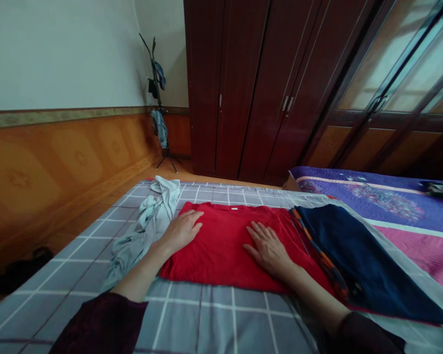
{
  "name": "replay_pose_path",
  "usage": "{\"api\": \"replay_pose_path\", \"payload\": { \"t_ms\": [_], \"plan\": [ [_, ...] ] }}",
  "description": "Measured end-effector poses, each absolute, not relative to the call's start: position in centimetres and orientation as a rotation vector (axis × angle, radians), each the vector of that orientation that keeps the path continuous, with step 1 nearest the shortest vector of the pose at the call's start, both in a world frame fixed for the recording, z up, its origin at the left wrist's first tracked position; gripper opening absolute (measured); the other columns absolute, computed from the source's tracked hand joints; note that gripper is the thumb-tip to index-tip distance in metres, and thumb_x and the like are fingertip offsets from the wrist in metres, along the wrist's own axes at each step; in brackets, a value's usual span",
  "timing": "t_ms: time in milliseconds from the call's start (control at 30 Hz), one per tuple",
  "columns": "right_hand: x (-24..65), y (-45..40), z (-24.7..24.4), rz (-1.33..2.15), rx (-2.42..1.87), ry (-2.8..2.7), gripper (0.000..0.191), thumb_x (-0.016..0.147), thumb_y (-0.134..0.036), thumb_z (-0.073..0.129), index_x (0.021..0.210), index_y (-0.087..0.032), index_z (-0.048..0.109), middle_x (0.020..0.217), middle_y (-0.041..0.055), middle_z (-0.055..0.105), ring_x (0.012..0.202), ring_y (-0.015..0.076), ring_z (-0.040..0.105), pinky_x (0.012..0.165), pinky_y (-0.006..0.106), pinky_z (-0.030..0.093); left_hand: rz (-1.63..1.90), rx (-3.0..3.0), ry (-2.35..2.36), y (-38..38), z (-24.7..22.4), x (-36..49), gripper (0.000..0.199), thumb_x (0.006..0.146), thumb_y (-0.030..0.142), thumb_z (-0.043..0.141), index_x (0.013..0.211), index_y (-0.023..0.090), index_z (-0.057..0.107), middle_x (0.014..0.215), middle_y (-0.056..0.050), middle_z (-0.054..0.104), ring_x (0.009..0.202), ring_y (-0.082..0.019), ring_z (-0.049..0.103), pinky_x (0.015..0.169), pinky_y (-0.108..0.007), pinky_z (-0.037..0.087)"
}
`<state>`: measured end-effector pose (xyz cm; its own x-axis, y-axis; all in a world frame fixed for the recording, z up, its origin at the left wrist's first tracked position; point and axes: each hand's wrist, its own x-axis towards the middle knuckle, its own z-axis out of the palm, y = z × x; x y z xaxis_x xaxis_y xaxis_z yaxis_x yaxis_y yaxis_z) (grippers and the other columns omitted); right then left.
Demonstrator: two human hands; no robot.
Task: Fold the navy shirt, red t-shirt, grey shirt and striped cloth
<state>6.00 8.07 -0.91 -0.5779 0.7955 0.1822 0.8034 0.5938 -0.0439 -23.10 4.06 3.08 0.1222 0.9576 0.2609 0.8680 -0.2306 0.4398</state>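
Landmark: the red shirt [221,250].

Surroundings. Checked grey bedsheet [180,307], spread beneath the shirt and past its near edge. Pale grey garment [147,223], crumpled, lengthwise at the shirt's left, close beside the left forearm. Navy garment [354,250], laid flat at the shirt's right; an orange-patterned strip [321,253] runs along its inner edge, hard against the shirt and crowding that side. Purple-and-pink bedcover [391,201], farther right of the shirt. Dark red wardrobe [239,88], well beyond the shirt's far edge, doors shut. Coat stand [158,93] hung with cloth items, beyond the shirt to the far left. Dark object [22,270], indistinct, low on the left, well apart from the shirt.

Principal item. The shirt lies spread on the bedsheet, its white label [234,209] at the middle of the far edge, directly under both hands. Left hand [182,230]: palm down on the shirt's left side, unclenched, thumb apart from the loosely extended fingers. Right hand [269,246]: palm down, right of the shirt's middle, fingers outstretched, thumb spread toward the left; its forearm crosses the shirt's near right part.
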Motion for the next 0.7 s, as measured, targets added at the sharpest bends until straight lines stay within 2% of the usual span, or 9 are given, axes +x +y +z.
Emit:
{"api": "replay_pose_path", "payload": {
  "t_ms": [100, 233, 467, 567, 700],
  "plan": [
    [8.7, 9.2, -1.1, -0.224, -1.538, -2.499, 0.058, 0.091, -0.046, 0.044, 0.131, -0.005, 0.05, 0.139, 0.0239, 0.045, 0.131, 0.0369, 0.038, 0.103, 0.054, 0.034, 0.687, 2.048, 1.925, 1.2, 3.3, -26.0, 0.026, 0.086, 0.023, 0.046, 0.1, 0.019, 0.067, 0.1, -0.008, 0.07, 0.092, -0.023, 0.064, 0.081, -0.03, 0.043],
    [10.9, 8.2, -2.1, -0.218, -1.216, -2.562, 0.055, 0.09, -0.049, 0.044, 0.13, -0.013, 0.053, 0.141, 0.0169, 0.045, 0.131, 0.033, 0.04, 0.104, 0.051, 0.037, 0.664, 1.843, 1.958, -3.5, 2.3, -28.5, 0.02, 0.082, 0.025, 0.048, 0.076, 0.019, 0.066, 0.072, -0.001, 0.068, 0.07, -0.019, 0.061, 0.064, -0.025, 0.04],
    [12.0, 6.2, -4.0, -0.2, -0.992, -2.581, 0.052, 0.092, -0.048, 0.04, 0.129, -0.015, 0.056, 0.141, 0.0142, 0.046, 0.13, 0.0308, 0.042, 0.102, 0.05, 0.041, 0.86, 1.607, 1.924, -6.5, 0.3, -27.0, 0.02, 0.078, 0.034, 0.055, 0.072, 0.017, 0.065, 0.068, 0.0, 0.064, 0.066, -0.016, 0.056, 0.061, -0.023, 0.039],
    [12.1, 6.5, -4.2, -0.2, -0.959, -2.56, 0.052, 0.091, -0.049, 0.04, 0.127, -0.015, 0.057, 0.139, 0.0147, 0.048, 0.129, 0.0317, 0.042, 0.102, 0.05, 0.041, 0.881, 1.633, 1.955, -6.5, 0.4, -26.2, 0.017, 0.077, 0.032, 0.057, 0.072, 0.018, 0.066, 0.07, 0.0, 0.063, 0.067, -0.016, 0.055, 0.062, -0.023, 0.039],
    [12.1, 6.7, -4.7, -0.211, -0.927, -2.532, 0.052, 0.09, -0.049, 0.04, 0.126, -0.015, 0.058, 0.139, 0.0151, 0.048, 0.129, 0.0331, 0.042, 0.101, 0.052, 0.042, 1.006, 1.485, 1.966, -6.5, 0.4, -26.2, 0.017, 0.075, 0.031, 0.052, 0.064, 0.018, 0.057, 0.061, 0.003, 0.055, 0.061, -0.013, 0.051, 0.058, -0.023, 0.037]
  ]
}}
